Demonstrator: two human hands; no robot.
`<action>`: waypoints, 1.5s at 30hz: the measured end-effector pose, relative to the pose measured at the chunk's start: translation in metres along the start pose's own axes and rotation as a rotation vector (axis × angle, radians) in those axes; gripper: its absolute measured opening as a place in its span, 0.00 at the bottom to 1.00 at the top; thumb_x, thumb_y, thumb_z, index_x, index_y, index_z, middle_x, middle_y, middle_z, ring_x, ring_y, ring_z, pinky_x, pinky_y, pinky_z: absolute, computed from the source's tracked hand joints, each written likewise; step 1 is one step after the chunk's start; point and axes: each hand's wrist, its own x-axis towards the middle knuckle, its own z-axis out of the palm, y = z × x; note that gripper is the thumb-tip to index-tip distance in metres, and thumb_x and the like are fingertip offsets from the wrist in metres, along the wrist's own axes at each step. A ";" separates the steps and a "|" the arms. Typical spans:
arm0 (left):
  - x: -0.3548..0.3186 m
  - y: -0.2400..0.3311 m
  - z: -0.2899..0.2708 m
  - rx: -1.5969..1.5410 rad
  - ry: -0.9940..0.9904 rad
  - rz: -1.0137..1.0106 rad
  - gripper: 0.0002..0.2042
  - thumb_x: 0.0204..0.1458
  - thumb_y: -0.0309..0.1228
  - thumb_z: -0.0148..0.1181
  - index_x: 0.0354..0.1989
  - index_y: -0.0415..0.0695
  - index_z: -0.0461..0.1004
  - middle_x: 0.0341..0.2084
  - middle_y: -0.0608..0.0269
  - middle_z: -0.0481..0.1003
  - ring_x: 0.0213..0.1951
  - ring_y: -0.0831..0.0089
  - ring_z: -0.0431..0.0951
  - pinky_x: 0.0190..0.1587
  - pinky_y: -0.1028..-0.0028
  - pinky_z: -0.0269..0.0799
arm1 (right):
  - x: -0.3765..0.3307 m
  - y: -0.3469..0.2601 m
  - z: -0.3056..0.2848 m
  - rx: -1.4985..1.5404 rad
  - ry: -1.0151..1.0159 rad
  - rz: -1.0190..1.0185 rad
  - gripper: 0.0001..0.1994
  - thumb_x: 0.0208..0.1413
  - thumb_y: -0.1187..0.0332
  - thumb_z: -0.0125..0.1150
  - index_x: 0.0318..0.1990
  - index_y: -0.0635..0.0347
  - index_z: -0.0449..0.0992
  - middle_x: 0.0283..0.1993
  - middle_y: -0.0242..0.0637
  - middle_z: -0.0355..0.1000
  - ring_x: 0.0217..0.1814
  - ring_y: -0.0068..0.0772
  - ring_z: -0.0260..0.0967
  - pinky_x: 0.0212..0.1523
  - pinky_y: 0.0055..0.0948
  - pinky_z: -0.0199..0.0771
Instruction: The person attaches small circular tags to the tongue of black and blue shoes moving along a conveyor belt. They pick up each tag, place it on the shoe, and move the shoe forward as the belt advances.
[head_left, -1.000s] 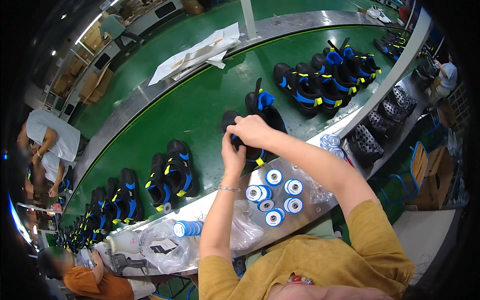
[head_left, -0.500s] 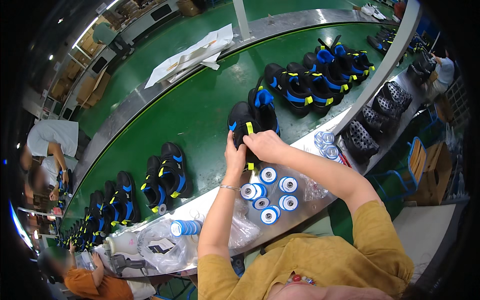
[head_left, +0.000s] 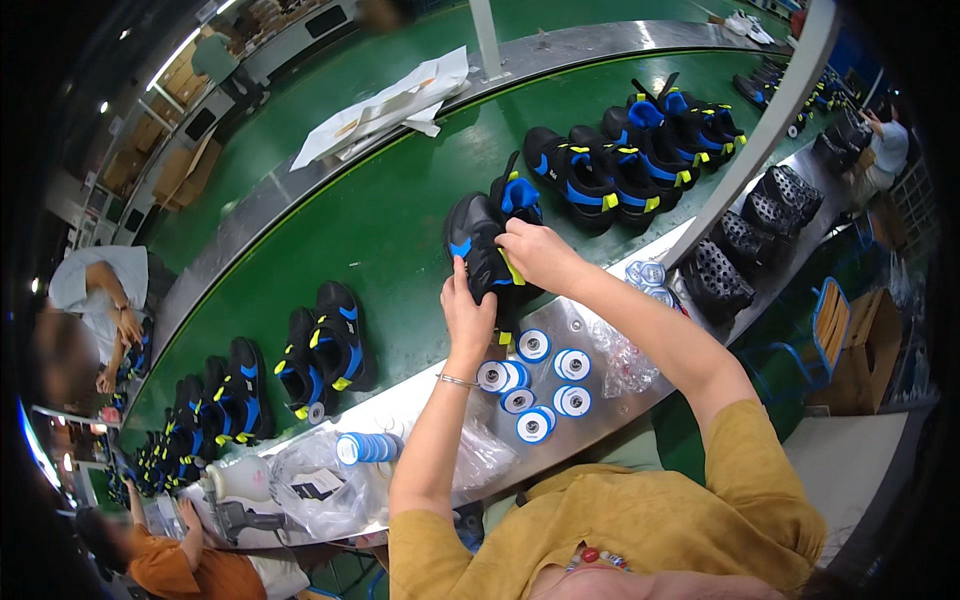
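A black shoe with blue and yellow-green trim (head_left: 470, 222) stands at the edge of the green belt, toe pointing away from me. My left hand (head_left: 468, 318) grips its near left side, thumb and fingers closed against the upper. With closed fingertips my right hand (head_left: 540, 256) pinches the shoe's strap, whose yellow-green end (head_left: 511, 267) shows below the fingers. Just beyond, a second shoe with a blue lining (head_left: 520, 197) has its strap sticking up. Part of the held shoe's heel is hidden by my hands.
Several blue-and-white round discs (head_left: 534, 425) lie on the metal ledge (head_left: 590, 450) before me, beside clear plastic bags (head_left: 485, 450). More shoes line the green belt (head_left: 400, 220) on both sides. A slanted grey post (head_left: 745, 165) rises at right. Other people work at far left.
My right hand has moved up and slightly right, drawing the strap's yellow-green end aside. The held shoe and my left hand have shifted a little left.
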 end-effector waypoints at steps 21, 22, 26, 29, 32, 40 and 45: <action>-0.010 0.001 -0.008 -0.046 0.071 0.105 0.39 0.40 0.23 0.59 0.66 0.39 0.51 0.54 0.33 0.61 0.55 0.40 0.62 0.60 0.55 0.58 | -0.007 -0.007 0.008 -0.391 -0.208 -0.408 0.24 0.44 0.74 0.57 0.52 0.71 0.70 0.41 0.39 0.66 0.42 0.36 0.67 0.39 0.25 0.76; -0.010 -0.002 -0.007 -0.018 0.057 0.103 0.39 0.41 0.23 0.59 0.67 0.41 0.52 0.54 0.32 0.61 0.55 0.39 0.62 0.60 0.54 0.57 | -0.007 -0.008 0.009 -0.401 -0.194 -0.424 0.24 0.43 0.74 0.57 0.52 0.71 0.70 0.41 0.39 0.66 0.42 0.36 0.66 0.39 0.24 0.76; -0.013 -0.010 -0.003 0.153 0.068 0.107 0.36 0.44 0.23 0.55 0.67 0.48 0.56 0.55 0.37 0.63 0.57 0.44 0.62 0.60 0.58 0.60 | -0.009 -0.008 0.019 -0.461 -0.205 -0.428 0.22 0.47 0.72 0.56 0.51 0.72 0.70 0.41 0.41 0.67 0.43 0.37 0.67 0.38 0.27 0.77; -0.009 -0.013 -0.002 0.156 0.043 0.070 0.35 0.46 0.24 0.53 0.67 0.48 0.56 0.56 0.38 0.63 0.57 0.43 0.63 0.59 0.58 0.61 | -0.008 -0.009 0.018 -0.419 -0.208 -0.392 0.21 0.47 0.72 0.56 0.50 0.71 0.70 0.40 0.41 0.67 0.43 0.38 0.67 0.41 0.30 0.75; -0.003 -0.013 -0.009 0.035 -0.036 0.021 0.34 0.47 0.26 0.53 0.67 0.45 0.54 0.56 0.27 0.59 0.57 0.35 0.61 0.60 0.53 0.58 | -0.009 -0.005 0.011 -0.279 -0.062 -0.354 0.19 0.47 0.73 0.55 0.48 0.71 0.70 0.40 0.42 0.68 0.42 0.39 0.67 0.43 0.33 0.73; 0.030 -0.074 -0.062 -0.035 0.049 -0.227 0.23 0.48 0.28 0.56 0.54 0.32 0.69 0.41 0.42 0.77 0.44 0.57 0.79 0.48 0.68 0.71 | -0.044 0.020 0.016 -0.168 0.008 -0.140 0.17 0.51 0.64 0.62 0.46 0.62 0.72 0.42 0.39 0.71 0.50 0.41 0.65 0.50 0.40 0.62; 0.034 -0.038 -0.064 0.501 0.323 0.226 0.23 0.49 0.26 0.56 0.55 0.30 0.66 0.51 0.39 0.70 0.56 0.49 0.69 0.59 0.61 0.63 | -0.042 0.010 0.030 -0.097 0.017 -0.087 0.12 0.50 0.66 0.62 0.41 0.59 0.73 0.42 0.40 0.72 0.50 0.40 0.67 0.49 0.39 0.64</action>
